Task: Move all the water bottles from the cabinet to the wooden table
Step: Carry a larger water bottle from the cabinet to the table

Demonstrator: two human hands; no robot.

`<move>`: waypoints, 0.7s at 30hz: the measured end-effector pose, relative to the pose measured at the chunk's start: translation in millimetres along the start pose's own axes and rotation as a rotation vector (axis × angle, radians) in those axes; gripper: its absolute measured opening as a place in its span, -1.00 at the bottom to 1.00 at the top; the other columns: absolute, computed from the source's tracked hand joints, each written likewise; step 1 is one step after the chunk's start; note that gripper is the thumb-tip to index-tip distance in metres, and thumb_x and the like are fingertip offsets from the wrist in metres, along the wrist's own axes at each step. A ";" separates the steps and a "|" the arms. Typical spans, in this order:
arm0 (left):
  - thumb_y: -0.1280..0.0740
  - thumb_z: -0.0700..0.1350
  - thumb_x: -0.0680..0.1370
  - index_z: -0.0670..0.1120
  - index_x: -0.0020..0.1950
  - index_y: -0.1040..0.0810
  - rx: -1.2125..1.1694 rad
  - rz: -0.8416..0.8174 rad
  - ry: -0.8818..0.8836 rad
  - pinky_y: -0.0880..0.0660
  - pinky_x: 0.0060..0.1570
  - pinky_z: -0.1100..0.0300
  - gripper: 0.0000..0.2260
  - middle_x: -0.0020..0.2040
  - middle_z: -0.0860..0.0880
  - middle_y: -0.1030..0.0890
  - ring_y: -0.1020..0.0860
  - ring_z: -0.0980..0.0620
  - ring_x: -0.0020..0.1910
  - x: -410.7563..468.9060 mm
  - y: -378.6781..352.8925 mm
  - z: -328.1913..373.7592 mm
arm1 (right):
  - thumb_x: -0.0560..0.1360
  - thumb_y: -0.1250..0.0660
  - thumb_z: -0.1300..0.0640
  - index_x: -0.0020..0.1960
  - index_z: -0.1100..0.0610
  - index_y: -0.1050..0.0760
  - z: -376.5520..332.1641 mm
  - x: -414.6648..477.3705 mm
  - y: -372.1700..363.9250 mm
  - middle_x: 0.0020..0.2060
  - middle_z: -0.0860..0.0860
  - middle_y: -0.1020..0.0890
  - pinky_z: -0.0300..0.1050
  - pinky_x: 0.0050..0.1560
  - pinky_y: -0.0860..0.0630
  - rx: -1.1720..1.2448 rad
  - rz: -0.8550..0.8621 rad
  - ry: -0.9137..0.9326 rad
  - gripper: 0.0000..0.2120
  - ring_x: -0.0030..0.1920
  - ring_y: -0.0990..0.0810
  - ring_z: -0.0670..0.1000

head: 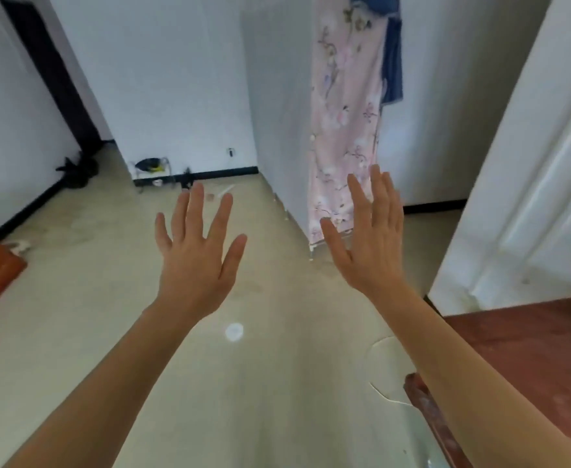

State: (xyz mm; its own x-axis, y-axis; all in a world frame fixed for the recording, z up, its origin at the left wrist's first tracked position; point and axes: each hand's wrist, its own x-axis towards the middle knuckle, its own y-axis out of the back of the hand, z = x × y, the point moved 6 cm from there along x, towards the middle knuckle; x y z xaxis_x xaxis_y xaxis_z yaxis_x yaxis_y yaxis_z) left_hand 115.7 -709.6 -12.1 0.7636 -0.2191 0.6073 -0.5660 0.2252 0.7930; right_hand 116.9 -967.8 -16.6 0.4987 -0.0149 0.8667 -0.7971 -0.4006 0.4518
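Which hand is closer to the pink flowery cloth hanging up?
Right. The right hand overlaps the bottom of the pink cloth; the left hand is over the floor, off to its left.

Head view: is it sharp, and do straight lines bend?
Head view: soft, even light; left hand and right hand fairly sharp; pink flowered hanging cloth blurred; white panelled door leans and curves; pale round light spot on the beige floor.
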 end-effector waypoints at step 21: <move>0.07 0.25 0.67 0.01 0.64 -0.11 0.538 0.023 0.673 0.11 0.48 -0.39 -0.41 0.65 -0.20 0.04 0.09 -0.24 0.63 -88.5 107.4 -537.1 | 0.65 -0.24 -0.20 0.61 0.09 -0.26 -512.5 99.7 -430.9 0.62 0.25 -0.14 0.30 0.59 -0.03 0.568 -0.200 0.521 -0.36 0.62 -0.11 0.29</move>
State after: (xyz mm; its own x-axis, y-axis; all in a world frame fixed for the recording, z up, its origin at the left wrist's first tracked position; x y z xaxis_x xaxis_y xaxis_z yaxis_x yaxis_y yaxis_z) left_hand 154.1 -156.2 -6.4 0.6752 0.4280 0.6007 -0.5242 -0.2946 0.7990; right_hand 335.7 -327.2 -16.4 0.2785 0.4807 0.8315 -0.3438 -0.7585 0.5536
